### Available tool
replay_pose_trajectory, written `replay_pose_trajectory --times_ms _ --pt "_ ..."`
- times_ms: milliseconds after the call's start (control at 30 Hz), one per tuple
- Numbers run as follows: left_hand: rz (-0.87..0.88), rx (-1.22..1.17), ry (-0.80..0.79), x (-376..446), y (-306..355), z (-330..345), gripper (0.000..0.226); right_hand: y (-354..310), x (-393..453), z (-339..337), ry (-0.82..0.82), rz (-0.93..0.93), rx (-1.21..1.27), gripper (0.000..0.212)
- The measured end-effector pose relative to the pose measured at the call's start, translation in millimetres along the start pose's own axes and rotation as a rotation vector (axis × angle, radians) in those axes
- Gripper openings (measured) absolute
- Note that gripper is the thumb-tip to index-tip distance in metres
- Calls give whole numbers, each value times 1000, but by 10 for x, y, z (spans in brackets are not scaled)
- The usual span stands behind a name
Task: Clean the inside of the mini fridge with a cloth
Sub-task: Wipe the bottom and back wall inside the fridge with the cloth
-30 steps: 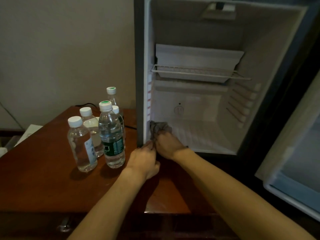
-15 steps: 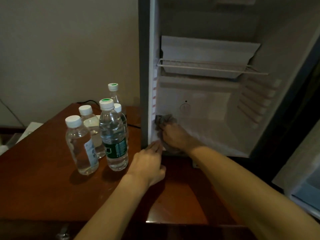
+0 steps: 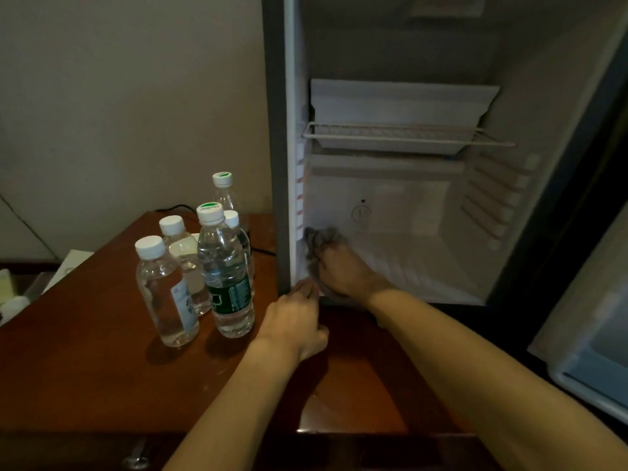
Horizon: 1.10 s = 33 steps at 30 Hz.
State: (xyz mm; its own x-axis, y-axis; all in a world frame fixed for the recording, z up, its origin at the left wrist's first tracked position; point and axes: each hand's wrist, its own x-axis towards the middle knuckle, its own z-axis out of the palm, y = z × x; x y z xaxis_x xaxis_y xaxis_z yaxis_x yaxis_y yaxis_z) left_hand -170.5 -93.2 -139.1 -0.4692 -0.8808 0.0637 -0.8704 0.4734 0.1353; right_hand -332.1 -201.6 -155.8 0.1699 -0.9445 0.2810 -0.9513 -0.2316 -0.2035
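Note:
The mini fridge [image 3: 441, 212] stands open on a wooden table, its white inside bare except for a wire shelf [image 3: 404, 137] and a tray above it. My right hand [image 3: 343, 270] grips a grey cloth [image 3: 323, 239] and presses it against the lower left inner wall, near the floor of the fridge. My left hand [image 3: 295, 321] rests at the fridge's lower left front corner, fingertips touching the frame.
Several water bottles [image 3: 217, 270] stand on the brown table [image 3: 85, 334] just left of the fridge. The open fridge door [image 3: 591, 328] hangs at the right. A cable runs behind the bottles. A drawer handle [image 3: 136, 460] shows at the table's front.
My right hand has slid the cloth slightly deeper and upward along the left inner wall. The camera has moved closer and lower. My left hand has stayed at the corner.

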Motion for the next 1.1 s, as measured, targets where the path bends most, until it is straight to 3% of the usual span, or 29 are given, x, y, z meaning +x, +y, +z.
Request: replay_pose_trajectory --times_ms 167,367,533,600,733,1100 --pt "-28 -11 -14 -94 90 -57 87 -290 -615 -160 -127 20 6 81" --pt "-33 33 -67 -120 158 -97 80 -422 -1171 -615 -193 15 -76 79" --pt "53 8 11 -46 367 -86 69 148 -1497 -696 -107 177 -168 44" --pt "103 7 28 36 476 -41 69 404 -1590 -680 -36 221 -259 46" --pt "109 -37 17 302 555 133 61 644 -1462 -680 -31 328 -173 47" --pt "71 -79 50 509 433 387 57 1093 -466 -515 -77 331 -142 53"
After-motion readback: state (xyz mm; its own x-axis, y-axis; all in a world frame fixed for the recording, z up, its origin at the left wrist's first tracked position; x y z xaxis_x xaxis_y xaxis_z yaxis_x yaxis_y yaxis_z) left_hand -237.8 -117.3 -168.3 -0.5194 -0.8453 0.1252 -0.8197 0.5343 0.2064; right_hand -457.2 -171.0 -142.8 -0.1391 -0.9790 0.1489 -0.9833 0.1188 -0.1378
